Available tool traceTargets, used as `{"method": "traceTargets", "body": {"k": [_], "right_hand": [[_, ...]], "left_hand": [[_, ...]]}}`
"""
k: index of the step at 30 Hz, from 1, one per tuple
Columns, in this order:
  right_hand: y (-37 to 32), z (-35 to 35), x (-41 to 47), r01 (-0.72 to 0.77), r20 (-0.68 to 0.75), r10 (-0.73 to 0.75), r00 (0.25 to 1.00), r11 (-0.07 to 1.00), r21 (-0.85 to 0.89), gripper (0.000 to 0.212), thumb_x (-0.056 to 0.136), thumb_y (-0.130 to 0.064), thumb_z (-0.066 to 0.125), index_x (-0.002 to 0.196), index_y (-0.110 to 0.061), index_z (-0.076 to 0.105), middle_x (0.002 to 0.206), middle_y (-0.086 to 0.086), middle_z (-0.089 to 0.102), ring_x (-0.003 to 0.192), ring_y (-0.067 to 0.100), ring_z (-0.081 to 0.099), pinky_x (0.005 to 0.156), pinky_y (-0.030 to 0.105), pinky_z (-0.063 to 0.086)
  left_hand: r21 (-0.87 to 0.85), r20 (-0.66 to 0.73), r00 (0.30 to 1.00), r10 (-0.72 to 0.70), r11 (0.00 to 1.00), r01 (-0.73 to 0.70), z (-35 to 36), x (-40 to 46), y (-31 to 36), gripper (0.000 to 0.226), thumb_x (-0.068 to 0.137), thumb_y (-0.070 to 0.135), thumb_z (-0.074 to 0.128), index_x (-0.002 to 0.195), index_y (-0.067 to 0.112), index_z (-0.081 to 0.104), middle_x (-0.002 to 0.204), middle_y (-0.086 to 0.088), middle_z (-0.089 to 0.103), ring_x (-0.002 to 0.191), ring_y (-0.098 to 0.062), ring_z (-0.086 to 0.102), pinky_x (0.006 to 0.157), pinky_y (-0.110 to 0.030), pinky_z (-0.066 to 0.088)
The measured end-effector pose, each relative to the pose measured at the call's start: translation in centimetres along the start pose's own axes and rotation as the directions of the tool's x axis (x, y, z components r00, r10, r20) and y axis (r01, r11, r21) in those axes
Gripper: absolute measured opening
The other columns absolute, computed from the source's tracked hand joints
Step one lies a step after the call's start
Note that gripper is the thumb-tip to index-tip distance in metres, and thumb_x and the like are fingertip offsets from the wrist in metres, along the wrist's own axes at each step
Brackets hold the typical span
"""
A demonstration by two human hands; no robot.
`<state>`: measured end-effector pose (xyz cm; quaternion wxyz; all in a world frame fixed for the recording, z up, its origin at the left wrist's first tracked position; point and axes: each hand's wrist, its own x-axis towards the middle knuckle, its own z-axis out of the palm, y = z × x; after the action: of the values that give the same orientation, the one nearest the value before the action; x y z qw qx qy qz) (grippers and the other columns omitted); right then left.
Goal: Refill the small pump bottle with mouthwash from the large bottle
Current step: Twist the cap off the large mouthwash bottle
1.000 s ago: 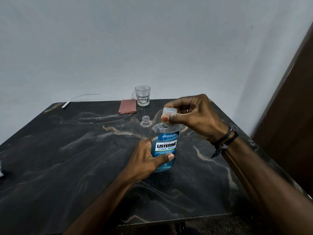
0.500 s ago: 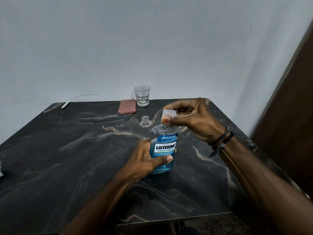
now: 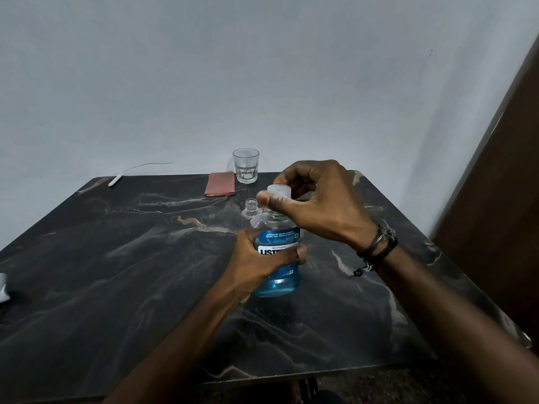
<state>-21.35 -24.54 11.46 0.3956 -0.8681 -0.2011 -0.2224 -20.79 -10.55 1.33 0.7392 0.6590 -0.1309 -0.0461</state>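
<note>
I see the large bottle (image 3: 278,258) of blue mouthwash standing upright on the dark marbled surface (image 3: 116,272). My left hand (image 3: 259,258) wraps its fingers around the labelled body, thumb across the label. My right hand (image 3: 318,205) pinches the clear cap (image 3: 278,191) at the neck between thumb and fingers. Just behind, the small bottle (image 3: 251,209) stands open-mouthed. Farther back sit a glass (image 3: 246,165) and, just left of it, a folded pink cloth (image 3: 220,183).
</note>
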Motion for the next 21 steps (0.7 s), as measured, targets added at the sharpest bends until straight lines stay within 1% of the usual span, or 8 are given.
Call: {"method": "traceTargets", "body": {"k": [2,4,7,11,13,15,18,21], "right_hand": [[-0.5,0.0,0.2,0.085,-0.017,-0.092,0.996,0.970,-0.226,0.048,0.079,-0.066,0.064,0.080,-0.018,0.068,0.068,-0.008,0.067,0.060,0.006,0.064,0.057,0.030,0.058],[-1.1,0.0,0.6,0.131,0.012,-0.144,0.990,0.860,-0.493,0.063,0.078,-0.081,0.045,0.071,-0.020,0.061,0.059,-0.006,0.059,0.053,0.011,0.056,0.051,0.029,0.051],[-2.0,0.3,0.8,0.124,0.061,-0.112,0.992,0.731,-0.671,0.067,0.079,-0.083,0.039,0.055,-0.020,0.039,0.051,-0.003,0.040,0.046,0.012,0.035,0.047,0.024,0.025],[-2.5,0.5,1.1,0.154,0.086,-0.130,0.988,0.743,-0.652,0.061,0.087,-0.061,0.053,0.052,-0.018,0.027,0.050,-0.001,0.029,0.046,0.012,0.024,0.046,0.026,0.014],[-2.3,0.5,1.3,0.198,0.109,-0.166,0.980,0.761,-0.618,0.058,0.087,-0.053,0.056,0.050,-0.016,0.030,0.045,0.000,0.031,0.043,0.013,0.028,0.045,0.028,0.017],[-1.9,0.6,1.4,0.242,0.150,-0.190,0.970,0.773,-0.586,0.055,0.086,-0.051,0.056,0.051,-0.012,0.041,0.045,0.003,0.040,0.043,0.017,0.035,0.045,0.030,0.025],[-1.2,0.5,1.6,0.294,0.184,-0.230,0.956,0.799,-0.525,0.055,0.086,-0.049,0.059,0.055,-0.005,0.053,0.047,0.011,0.050,0.044,0.021,0.039,0.046,0.032,0.029],[-0.8,0.3,1.7,0.309,0.180,-0.252,0.951,0.824,-0.475,0.055,0.086,-0.049,0.061,0.052,-0.007,0.052,0.045,0.010,0.049,0.041,0.018,0.034,0.044,0.030,0.025]], "left_hand": [[0.012,-0.033,0.999,0.001,1.000,-0.001,0.0,-0.1,0.0,0.059,0.061,0.020,0.092,0.109,-0.003,0.066,0.094,-0.018,0.077,0.085,-0.035,0.076,0.090,-0.055,0.058],[0.014,-0.054,0.998,-0.009,1.000,0.010,0.0,-0.2,0.0,0.068,0.059,0.024,0.092,0.112,-0.005,0.063,0.096,-0.019,0.077,0.086,-0.036,0.076,0.090,-0.056,0.058],[0.042,-0.060,0.998,-0.007,0.999,0.010,0.1,-0.4,-0.2,0.056,0.064,0.018,0.090,0.110,-0.003,0.064,0.095,-0.020,0.077,0.086,-0.039,0.075,0.089,-0.056,0.058],[0.059,-0.074,0.997,0.007,0.998,-0.002,0.1,-0.3,-0.3,0.045,0.071,0.008,0.088,0.107,-0.002,0.064,0.093,-0.020,0.076,0.084,-0.040,0.075,0.087,-0.056,0.059],[0.095,-0.077,0.996,0.038,0.995,-0.031,0.1,-0.4,-0.2,0.029,0.073,0.003,0.085,0.097,0.005,0.068,0.087,-0.012,0.078,0.081,-0.030,0.077,0.081,-0.044,0.062],[0.138,-0.097,0.992,0.077,0.988,-0.063,0.2,-0.6,-0.2,0.031,0.072,0.001,0.085,0.092,0.017,0.068,0.085,-0.006,0.079,0.080,-0.021,0.077,0.077,-0.036,0.063],[0.177,-0.111,0.988,0.108,0.980,-0.088,0.1,-0.5,-0.4,0.037,0.069,0.002,0.088,0.093,0.021,0.067,0.092,-0.011,0.078,0.085,-0.028,0.077,0.082,-0.045,0.062],[0.217,-0.112,0.987,0.118,0.972,-0.092,0.1,-0.5,-0.2,0.036,0.069,0.001,0.087,0.093,0.022,0.069,0.092,-0.009,0.078,0.085,-0.026,0.077,0.082,-0.044,0.062]]}}
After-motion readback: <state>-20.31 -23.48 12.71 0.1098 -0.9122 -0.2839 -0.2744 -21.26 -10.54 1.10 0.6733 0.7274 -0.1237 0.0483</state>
